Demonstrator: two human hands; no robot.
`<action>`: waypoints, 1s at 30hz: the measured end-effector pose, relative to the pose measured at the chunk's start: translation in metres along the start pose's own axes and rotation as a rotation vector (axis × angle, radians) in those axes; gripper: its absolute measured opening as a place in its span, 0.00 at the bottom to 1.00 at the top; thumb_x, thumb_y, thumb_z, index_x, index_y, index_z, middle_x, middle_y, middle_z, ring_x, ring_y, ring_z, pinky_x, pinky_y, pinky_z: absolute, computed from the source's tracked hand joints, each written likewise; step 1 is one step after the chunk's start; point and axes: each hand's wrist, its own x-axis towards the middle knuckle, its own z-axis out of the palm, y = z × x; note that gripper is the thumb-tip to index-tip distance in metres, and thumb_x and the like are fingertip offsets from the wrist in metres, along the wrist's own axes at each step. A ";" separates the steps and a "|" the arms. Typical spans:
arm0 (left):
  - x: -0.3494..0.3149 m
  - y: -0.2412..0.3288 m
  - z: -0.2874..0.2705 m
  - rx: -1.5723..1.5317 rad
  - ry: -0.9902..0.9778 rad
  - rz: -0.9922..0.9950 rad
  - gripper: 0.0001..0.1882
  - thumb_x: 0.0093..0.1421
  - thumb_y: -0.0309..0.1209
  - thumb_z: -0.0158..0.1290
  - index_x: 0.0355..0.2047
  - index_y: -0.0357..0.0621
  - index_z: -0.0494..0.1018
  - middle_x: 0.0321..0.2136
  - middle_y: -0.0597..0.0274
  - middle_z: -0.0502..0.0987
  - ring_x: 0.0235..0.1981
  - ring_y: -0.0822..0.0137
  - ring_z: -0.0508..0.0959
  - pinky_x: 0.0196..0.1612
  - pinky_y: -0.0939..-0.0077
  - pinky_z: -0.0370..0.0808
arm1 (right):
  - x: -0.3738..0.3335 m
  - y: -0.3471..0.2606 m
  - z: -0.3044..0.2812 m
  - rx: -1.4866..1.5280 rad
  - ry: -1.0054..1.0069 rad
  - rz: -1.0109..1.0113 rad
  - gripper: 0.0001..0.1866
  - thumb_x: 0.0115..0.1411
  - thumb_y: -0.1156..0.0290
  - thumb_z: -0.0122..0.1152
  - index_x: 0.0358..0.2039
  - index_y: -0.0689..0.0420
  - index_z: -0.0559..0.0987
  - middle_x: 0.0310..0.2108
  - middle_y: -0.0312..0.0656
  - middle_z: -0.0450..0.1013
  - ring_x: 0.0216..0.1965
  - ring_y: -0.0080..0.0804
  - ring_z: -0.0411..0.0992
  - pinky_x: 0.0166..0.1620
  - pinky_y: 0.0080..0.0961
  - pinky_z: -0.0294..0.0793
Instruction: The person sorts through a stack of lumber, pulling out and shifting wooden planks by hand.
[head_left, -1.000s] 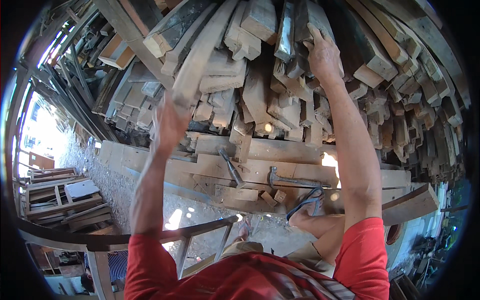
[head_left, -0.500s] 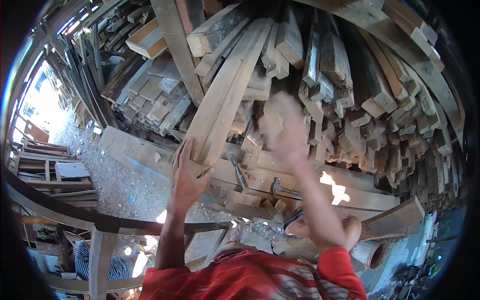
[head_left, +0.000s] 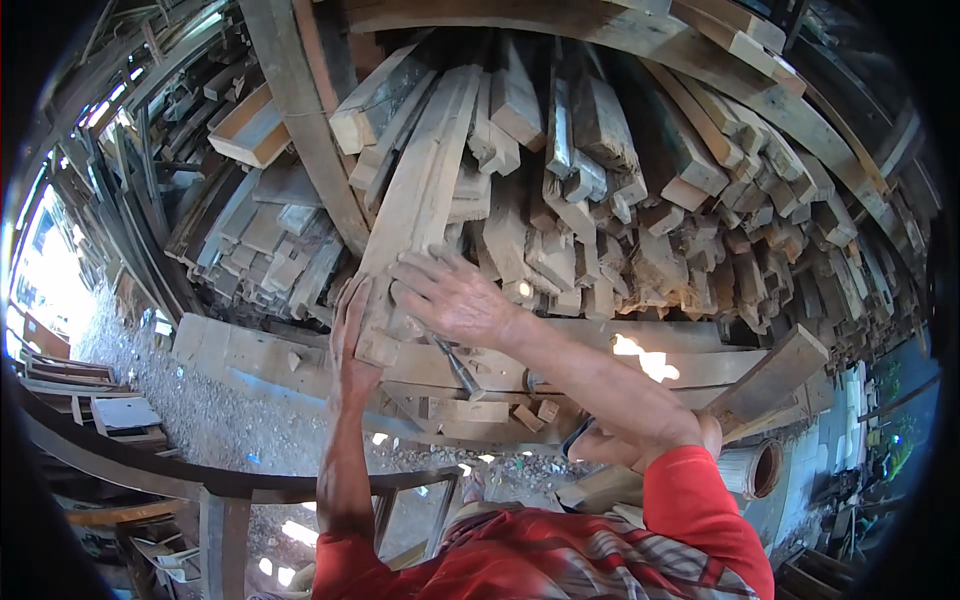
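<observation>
A long plank (head_left: 415, 215) juts from the stacked wood pile (head_left: 640, 190). The left hand (head_left: 352, 335) lies against its left edge, the right hand (head_left: 450, 297) on its face. Below lie flat boards (head_left: 300, 365) over gravel ground (head_left: 200, 420).

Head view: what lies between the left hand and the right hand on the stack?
The end of a long pale plank: the left hand presses its left edge, the right hand lies on its face.
</observation>
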 end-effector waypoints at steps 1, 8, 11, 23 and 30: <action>0.012 0.020 -0.002 0.000 0.007 0.048 0.38 0.53 0.27 0.66 0.65 0.39 0.67 0.63 0.45 0.71 0.64 0.45 0.71 0.66 0.55 0.68 | -0.003 0.006 -0.013 -0.009 -0.007 0.002 0.21 0.54 0.68 0.63 0.50 0.56 0.77 0.60 0.48 0.72 0.65 0.44 0.68 0.66 0.49 0.66; 0.108 0.164 0.019 -0.126 0.042 0.321 0.36 0.49 0.24 0.65 0.61 0.37 0.70 0.61 0.45 0.73 0.64 0.44 0.71 0.67 0.55 0.68 | -0.021 0.071 -0.187 -0.103 0.205 0.148 0.35 0.38 0.78 0.74 0.52 0.57 0.76 0.54 0.45 0.78 0.55 0.46 0.77 0.56 0.38 0.79; 0.152 0.237 0.058 -0.159 0.059 0.457 0.32 0.53 0.24 0.61 0.60 0.35 0.70 0.59 0.43 0.74 0.61 0.45 0.73 0.67 0.53 0.68 | -0.050 0.100 -0.264 -0.102 0.167 0.348 0.40 0.37 0.85 0.76 0.56 0.55 0.77 0.55 0.43 0.78 0.57 0.45 0.76 0.56 0.37 0.78; 0.137 0.320 0.187 0.016 -0.017 0.753 0.27 0.55 0.25 0.57 0.57 0.30 0.71 0.54 0.45 0.75 0.59 0.55 0.73 0.63 0.52 0.65 | -0.196 0.091 -0.337 -0.087 -0.190 1.040 0.28 0.54 0.86 0.57 0.58 0.60 0.77 0.45 0.58 0.79 0.49 0.55 0.79 0.51 0.39 0.77; 0.136 0.322 0.191 0.010 -0.095 0.778 0.21 0.51 0.23 0.57 0.48 0.33 0.72 0.48 0.46 0.75 0.55 0.52 0.74 0.61 0.55 0.65 | -0.143 0.128 -0.303 -0.168 -0.102 1.189 0.35 0.69 0.41 0.51 0.60 0.61 0.77 0.53 0.60 0.78 0.55 0.54 0.77 0.58 0.42 0.73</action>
